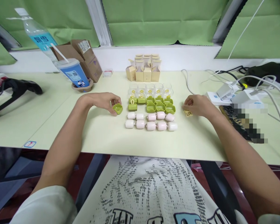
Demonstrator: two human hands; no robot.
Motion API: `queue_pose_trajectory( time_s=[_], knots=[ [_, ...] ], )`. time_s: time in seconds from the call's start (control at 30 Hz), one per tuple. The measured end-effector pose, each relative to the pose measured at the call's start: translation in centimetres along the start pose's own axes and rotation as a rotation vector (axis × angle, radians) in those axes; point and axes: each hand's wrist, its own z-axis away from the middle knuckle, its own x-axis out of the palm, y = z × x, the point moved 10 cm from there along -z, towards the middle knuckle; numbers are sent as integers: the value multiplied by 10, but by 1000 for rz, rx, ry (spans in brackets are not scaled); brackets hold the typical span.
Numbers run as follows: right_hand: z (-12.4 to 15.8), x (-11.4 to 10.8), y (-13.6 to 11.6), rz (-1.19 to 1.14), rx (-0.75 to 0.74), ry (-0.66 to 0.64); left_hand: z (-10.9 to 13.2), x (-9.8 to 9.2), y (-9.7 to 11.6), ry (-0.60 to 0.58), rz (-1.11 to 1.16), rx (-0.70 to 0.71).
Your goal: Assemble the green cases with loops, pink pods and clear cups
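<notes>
My left hand (105, 101) pinches a small green cap (118, 108), its hollow side facing up, left of the rows. Over a small cluster of yellow loops (188, 114), the fingers of my right hand (197, 105) are closed and touching them; the fingertips are partly hidden. Between my hands are more green caps (151, 108). Several lie hollow side up, while three at the left are turned over, with yellow loops (132, 102) standing on them. Nearer me lie two rows of small white and pale pink barrel-shaped pieces (151, 125).
Clear cups (150, 90) with yellow pieces inside stand behind the caps, backed by small open cardboard boxes (144, 73). At left are a blue drink cup (76, 74), a bottle (40, 35) and a brown carton (91, 62). White chargers with cables (242, 95) lie at right.
</notes>
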Motion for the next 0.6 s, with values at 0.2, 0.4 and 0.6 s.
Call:
queue_pose_trajectory(
  time_s=[0.2, 0.4, 0.6],
  knots=[
    [14, -33, -8, -230, -69, 270, 14, -38, 3, 301, 110, 82],
    [44, -41, -60, -939, -374, 305, 25, -56, 49, 822, 363, 386],
    [94, -50, -111, -1026, -699, 458, 36, -24, 133, 920, 203, 658]
  ],
)
